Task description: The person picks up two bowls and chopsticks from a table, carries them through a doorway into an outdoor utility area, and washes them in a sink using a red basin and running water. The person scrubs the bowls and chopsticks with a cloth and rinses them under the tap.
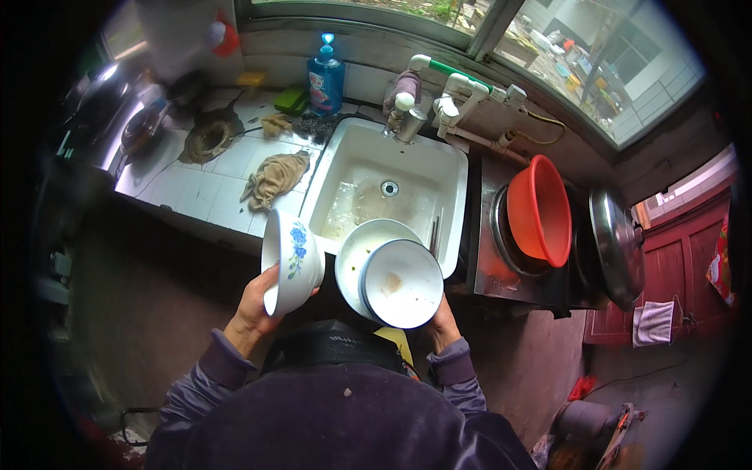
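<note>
My left hand (252,305) grips a white bowl (299,261) with a blue flower print, tilted on its side at the near left corner of the sink. On the right, my right hand (445,324) holds a stack of dishes from beneath, its fingers mostly hidden. A smaller white bowl (405,285) with a dark rim lies on top, a brownish stain inside it. Under it a wider white dish (352,267) shows green food bits. Both hands are just in front of the white ceramic sink (382,158). Thin dark sticks, apparently chopsticks (435,235), lean in the sink's right side.
White pipes and a tap (404,103) rise behind the sink. Left of it lie a tan cloth (276,179), a sponge-like scrap (275,125), a green box (291,100) and a blue dish soap bottle (326,82). To the right stand a red plastic basin (543,211) and a metal lid (615,247).
</note>
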Available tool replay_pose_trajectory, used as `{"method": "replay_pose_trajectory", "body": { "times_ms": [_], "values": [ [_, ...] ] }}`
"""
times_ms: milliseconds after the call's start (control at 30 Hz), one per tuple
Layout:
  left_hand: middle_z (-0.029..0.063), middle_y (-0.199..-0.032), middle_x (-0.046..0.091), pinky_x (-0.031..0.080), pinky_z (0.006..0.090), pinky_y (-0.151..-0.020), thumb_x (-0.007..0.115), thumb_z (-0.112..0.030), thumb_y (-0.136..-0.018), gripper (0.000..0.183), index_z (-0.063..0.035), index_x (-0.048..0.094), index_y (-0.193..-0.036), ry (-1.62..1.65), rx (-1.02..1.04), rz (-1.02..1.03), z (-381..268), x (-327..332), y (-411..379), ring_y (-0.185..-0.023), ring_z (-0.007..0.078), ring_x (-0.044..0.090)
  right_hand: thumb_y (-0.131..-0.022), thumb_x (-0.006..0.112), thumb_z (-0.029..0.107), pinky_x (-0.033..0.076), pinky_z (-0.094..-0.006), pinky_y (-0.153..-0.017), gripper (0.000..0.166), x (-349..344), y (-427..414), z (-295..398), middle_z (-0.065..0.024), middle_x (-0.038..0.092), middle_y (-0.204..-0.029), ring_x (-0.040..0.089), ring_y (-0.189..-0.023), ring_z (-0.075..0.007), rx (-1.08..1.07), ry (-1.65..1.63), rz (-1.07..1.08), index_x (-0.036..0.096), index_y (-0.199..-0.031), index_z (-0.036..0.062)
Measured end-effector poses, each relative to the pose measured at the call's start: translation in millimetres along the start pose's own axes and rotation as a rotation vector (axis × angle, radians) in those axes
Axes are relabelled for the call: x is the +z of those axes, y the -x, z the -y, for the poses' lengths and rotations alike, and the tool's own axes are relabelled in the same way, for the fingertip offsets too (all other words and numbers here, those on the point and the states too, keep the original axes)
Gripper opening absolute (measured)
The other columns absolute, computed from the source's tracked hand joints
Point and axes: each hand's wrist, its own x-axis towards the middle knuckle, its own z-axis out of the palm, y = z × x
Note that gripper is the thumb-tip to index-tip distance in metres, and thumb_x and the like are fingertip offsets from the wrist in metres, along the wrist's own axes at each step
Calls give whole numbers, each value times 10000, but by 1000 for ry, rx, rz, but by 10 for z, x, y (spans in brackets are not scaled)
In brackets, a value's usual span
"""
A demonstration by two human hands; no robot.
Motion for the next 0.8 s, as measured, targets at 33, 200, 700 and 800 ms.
{"method": "replay_pose_trajectory", "body": {
  "times_ms": [33, 200, 700, 800],
  "values": [
    [222, -1250, 493, 444, 490, -951, 382, -278, -962, 492, 25, 335, -1347, -54, 8, -55, -50, 42, -16, -1153, 374, 503, -943, 452, 206, 520, -275, -742, 356, -21, 37, -7, -124, 635, -1055, 636, -882, -172, -8, -35, -32, 534, -1180, -47],
    [186, -1148, 556, 501, 449, -856, 436, -324, -943, 479, 17, 403, -1278, -115, -60, -204, -87, -330, -133, -1005, 325, 584, -931, 457, 234, 504, -286, -768, 370, -367, 142, -95, -117, 640, -1059, 631, -905, -177, -55, -82, -227, 549, -1159, -42],
    [102, -1190, 542, 461, 450, -876, 539, -255, -912, 421, -78, 413, -1272, -160, -53, -384, 203, -123, -871, -1072, 256, 541, -936, 458, 235, 501, -294, -771, 367, -1263, -151, 19, -113, 640, -1049, 626, -909, -171, 1, 44, -325, 555, -1155, -44],
    [92, -1187, 543, 459, 455, -878, 553, -263, -903, 435, -80, 413, -1272, -143, -47, -469, 240, -129, -900, -1074, 253, 539, -949, 447, 248, 500, -281, -748, 358, -1277, -363, 44, -106, 637, -1024, 617, -884, -151, -45, 105, -256, 560, -1136, -35]
  ]
}}
